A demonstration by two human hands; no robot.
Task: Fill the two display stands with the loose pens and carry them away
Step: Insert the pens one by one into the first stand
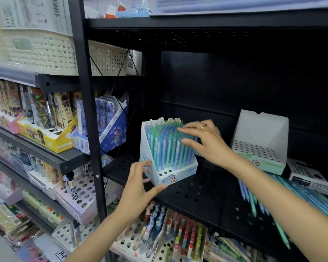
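Observation:
A white cardboard display stand [180, 175] packed with blue and green pens [165, 146] sits on the black perforated shelf [203, 193]. My left hand [138, 186] grips its front left corner, thumb under the front edge. My right hand [204, 140] rests with straight fingers on the tops of the pens at the stand's right side. A second white stand [261, 148], with no pens in its holes, stands further right. Loose blue and green pens [257, 203] lie on the shelf in front of it, partly hidden by my right forearm.
A black and white box [309, 176] lies at the far right of the shelf. A black upright post [87, 114] divides this bay from the left shelves, which hold pen boxes [51, 137]. More pen stands [180, 235] fill the shelf below.

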